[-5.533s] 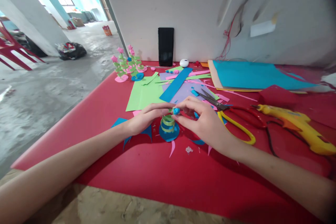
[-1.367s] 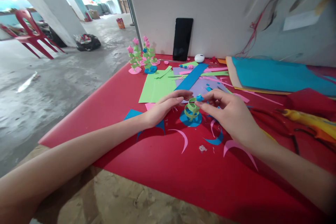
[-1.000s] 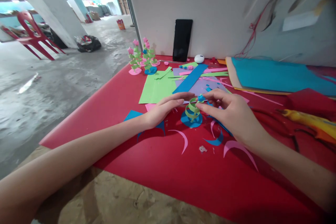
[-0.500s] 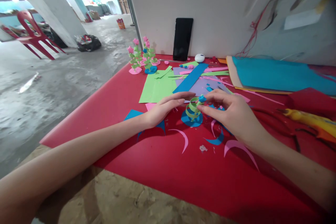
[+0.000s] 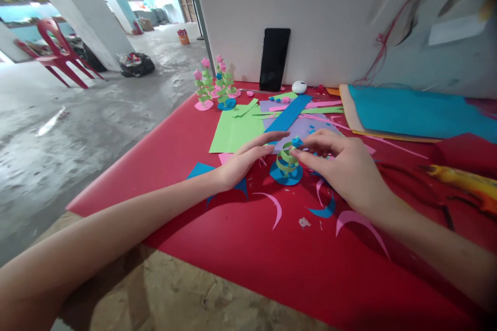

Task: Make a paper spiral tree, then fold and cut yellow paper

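A small paper tree, a green spiral (image 5: 286,158) on a blue paper disc (image 5: 286,176), stands on the red table (image 5: 240,248). My right hand (image 5: 344,168) pinches a tiny blue star (image 5: 297,141) at the top of the spiral. My left hand (image 5: 248,158) lies just left of the spiral with its fingers stretched out flat and nothing in them. Its fingertips reach the purple sheet (image 5: 298,126) behind the tree.
Finished paper trees (image 5: 213,88) stand at the table's far left, next to a black phone (image 5: 274,59) leaning on the wall. Green sheets (image 5: 235,132), a blue strip (image 5: 289,113), stacked coloured paper (image 5: 419,114), a yellow glue gun (image 5: 466,181) and curved paper scraps (image 5: 274,207) lie around.
The view has shifted a little. My right hand keeps the blue star pinched at the top of the green spiral, and my left hand stays flat beside it.
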### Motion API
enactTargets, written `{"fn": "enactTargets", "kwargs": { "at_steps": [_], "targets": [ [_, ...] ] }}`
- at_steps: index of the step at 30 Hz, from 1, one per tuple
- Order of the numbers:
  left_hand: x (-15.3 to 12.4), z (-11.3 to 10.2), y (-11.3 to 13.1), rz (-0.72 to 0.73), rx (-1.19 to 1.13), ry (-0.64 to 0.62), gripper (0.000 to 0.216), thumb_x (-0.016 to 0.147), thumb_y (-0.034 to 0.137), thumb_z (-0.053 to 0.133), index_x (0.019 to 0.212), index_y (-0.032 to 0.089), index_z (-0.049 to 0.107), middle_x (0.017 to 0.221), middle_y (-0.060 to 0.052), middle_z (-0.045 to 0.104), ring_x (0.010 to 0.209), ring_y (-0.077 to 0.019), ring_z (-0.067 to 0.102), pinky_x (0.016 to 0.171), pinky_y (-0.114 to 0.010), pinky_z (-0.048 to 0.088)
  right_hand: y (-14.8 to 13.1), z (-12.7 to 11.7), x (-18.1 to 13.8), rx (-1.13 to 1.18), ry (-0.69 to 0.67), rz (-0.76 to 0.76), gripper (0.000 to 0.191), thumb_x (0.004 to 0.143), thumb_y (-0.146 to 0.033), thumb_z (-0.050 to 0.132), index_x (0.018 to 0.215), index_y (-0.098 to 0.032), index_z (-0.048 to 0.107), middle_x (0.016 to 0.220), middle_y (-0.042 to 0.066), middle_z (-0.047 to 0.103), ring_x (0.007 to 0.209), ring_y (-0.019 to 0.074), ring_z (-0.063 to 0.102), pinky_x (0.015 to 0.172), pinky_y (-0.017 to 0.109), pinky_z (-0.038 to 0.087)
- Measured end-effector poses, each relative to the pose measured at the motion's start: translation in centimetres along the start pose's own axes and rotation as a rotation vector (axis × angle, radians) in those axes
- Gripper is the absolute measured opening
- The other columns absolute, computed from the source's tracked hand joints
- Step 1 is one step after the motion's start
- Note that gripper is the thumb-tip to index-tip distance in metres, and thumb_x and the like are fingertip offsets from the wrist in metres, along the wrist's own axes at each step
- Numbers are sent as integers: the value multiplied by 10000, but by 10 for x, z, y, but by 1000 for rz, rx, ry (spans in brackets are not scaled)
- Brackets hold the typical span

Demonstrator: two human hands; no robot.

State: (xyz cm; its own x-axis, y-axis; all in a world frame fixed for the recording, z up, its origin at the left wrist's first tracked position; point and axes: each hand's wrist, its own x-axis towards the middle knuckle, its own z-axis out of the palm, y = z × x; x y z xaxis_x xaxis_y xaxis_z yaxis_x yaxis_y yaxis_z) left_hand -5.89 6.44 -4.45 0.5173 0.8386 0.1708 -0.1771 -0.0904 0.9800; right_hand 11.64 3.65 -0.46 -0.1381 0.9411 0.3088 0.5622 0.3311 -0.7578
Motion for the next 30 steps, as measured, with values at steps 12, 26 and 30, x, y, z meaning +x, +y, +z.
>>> {"fn": "enactTargets", "kwargs": {
  "at_steps": [12, 26, 30],
  "targets": [
    [0, 0, -1, -35, -44, -33, 358, 805, 308, 468, 1148, 224, 525, 1304, -22, 443, 1246, -261, 313, 1018, -388, 263, 5, 4, 1, 21, 6, -12, 105, 728, -284, 581, 698, -193, 625, 760, 40, 592, 692, 160, 519, 562, 280, 385],
    [-3, 0, 0, -114, -87, -25, 340, 806, 307, 493, 1135, 226, 522, 1290, -39, 457, 1219, -263, 360, 1015, -404, 269, 7, 5, 1, 69, -7, -31, 134, 733, -321, 576, 685, -208, 630, 754, 37, 584, 701, 159, 519, 566, 279, 400],
    [-4, 0, -1, -116, -72, -28, 334, 803, 312, 493, 1127, 239, 527, 1278, -28, 472, 1231, -259, 344, 1026, -405, 253, 9, 5, 1, 81, -11, -38, 138, 734, -338, 579, 719, -220, 647, 771, 33, 584, 697, 152, 517, 568, 276, 404]
  ]
}}
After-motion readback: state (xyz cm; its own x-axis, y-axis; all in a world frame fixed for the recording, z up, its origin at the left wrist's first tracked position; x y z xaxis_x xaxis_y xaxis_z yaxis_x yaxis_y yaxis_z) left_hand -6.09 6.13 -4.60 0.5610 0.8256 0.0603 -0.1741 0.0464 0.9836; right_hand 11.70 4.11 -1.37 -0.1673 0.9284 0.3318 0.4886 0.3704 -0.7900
